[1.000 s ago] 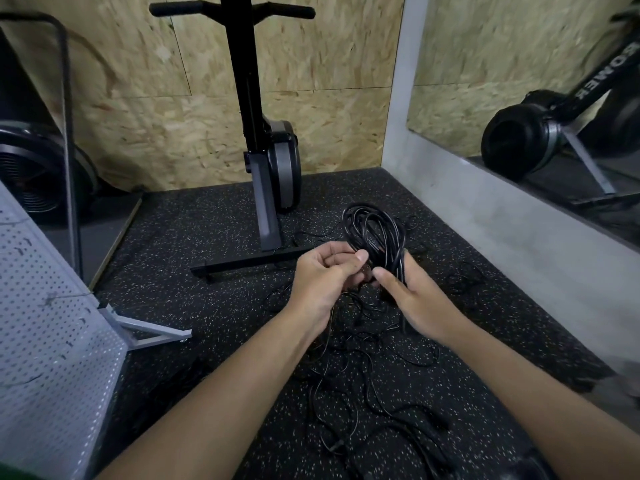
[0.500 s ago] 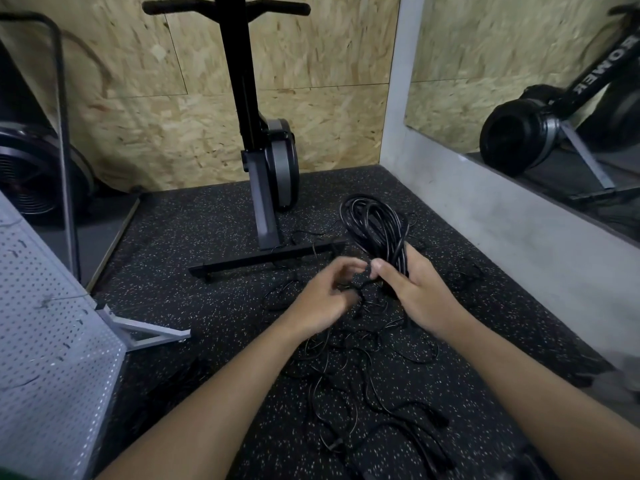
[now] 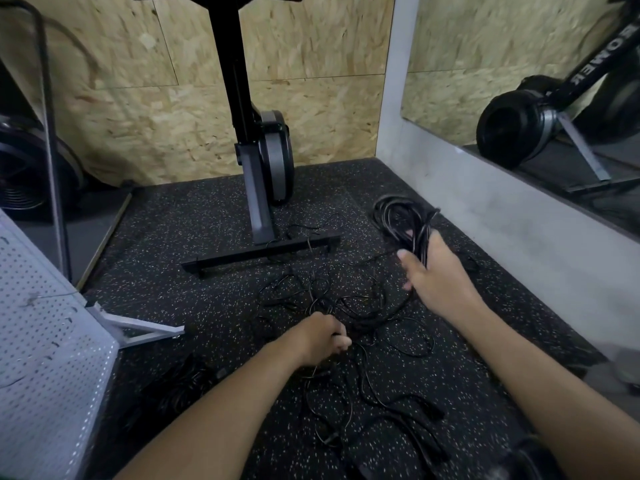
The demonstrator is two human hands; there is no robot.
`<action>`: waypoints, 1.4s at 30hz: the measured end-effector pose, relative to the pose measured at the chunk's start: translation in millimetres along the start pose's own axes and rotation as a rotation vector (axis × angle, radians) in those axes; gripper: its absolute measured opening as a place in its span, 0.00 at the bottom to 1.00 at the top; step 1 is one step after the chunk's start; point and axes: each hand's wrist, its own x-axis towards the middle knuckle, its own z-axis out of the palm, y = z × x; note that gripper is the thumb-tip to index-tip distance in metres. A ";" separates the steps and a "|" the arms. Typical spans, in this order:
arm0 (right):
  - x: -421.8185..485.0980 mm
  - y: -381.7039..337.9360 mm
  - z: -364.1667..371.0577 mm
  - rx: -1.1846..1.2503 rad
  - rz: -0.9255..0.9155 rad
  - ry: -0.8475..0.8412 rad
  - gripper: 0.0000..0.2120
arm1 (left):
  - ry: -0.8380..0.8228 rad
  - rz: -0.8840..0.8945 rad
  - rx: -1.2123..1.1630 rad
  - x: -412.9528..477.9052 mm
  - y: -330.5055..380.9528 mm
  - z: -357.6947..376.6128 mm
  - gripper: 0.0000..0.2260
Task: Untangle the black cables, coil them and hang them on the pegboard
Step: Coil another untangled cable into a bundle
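Note:
A coil of black cable (image 3: pixel 401 216) is held up by my right hand (image 3: pixel 433 275), whose fingers are curled round the bunched loops. A tangle of thin black cables (image 3: pixel 346 306) lies spread on the speckled floor between my arms. My left hand (image 3: pixel 318 337) is low over that tangle, with fingers curled round a strand. More black cable with plugs (image 3: pixel 415 410) trails towards me. The white pegboard (image 3: pixel 45 341) stands at the left edge, with small hooks on it.
A black exercise machine (image 3: pixel 263 161) stands on its floor bar (image 3: pixel 263 254) just beyond the tangle. The pegboard's metal foot (image 3: pixel 145 330) juts out onto the floor. A grey low wall (image 3: pixel 519 230) with a mirror above it runs along the right. Another dark cable bundle (image 3: pixel 180 386) lies near the pegboard.
My left hand has left the coil and dropped towards me onto the floor tangle. My right hand has swung the coil out to the right.

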 end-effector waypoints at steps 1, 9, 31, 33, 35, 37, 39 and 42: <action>1.4 6.7 -1.1 -0.051 0.035 -0.019 0.14 | 0.028 0.025 0.005 -1.3 3.4 -5.0 0.12; 2.1 35.2 -3.1 -0.159 0.041 -0.234 0.37 | 0.349 0.160 -0.052 -40.4 22.6 -60.8 0.10; -40.2 -8.3 35.0 -0.359 -0.205 -0.730 0.24 | 0.853 0.174 -0.315 -63.6 32.4 -77.6 0.09; -39.1 -7.5 37.3 -0.387 -0.195 -0.727 0.23 | 0.865 0.153 -0.334 -60.1 30.0 -77.6 0.09; -39.0 -7.7 37.9 -0.409 -0.199 -0.718 0.20 | 0.868 0.125 -0.371 -57.7 28.2 -77.5 0.09; -40.0 -9.0 37.0 -0.401 -0.220 -0.712 0.14 | 0.855 0.085 -0.390 -56.2 24.5 -78.0 0.09; -40.6 -10.6 33.4 -0.309 -0.232 -0.709 0.09 | 0.813 0.041 -0.423 -57.8 18.3 -78.4 0.10; -36.5 -7.7 24.1 -0.103 -0.196 -0.648 0.03 | 0.686 -0.019 -0.465 -61.0 5.8 -77.1 0.12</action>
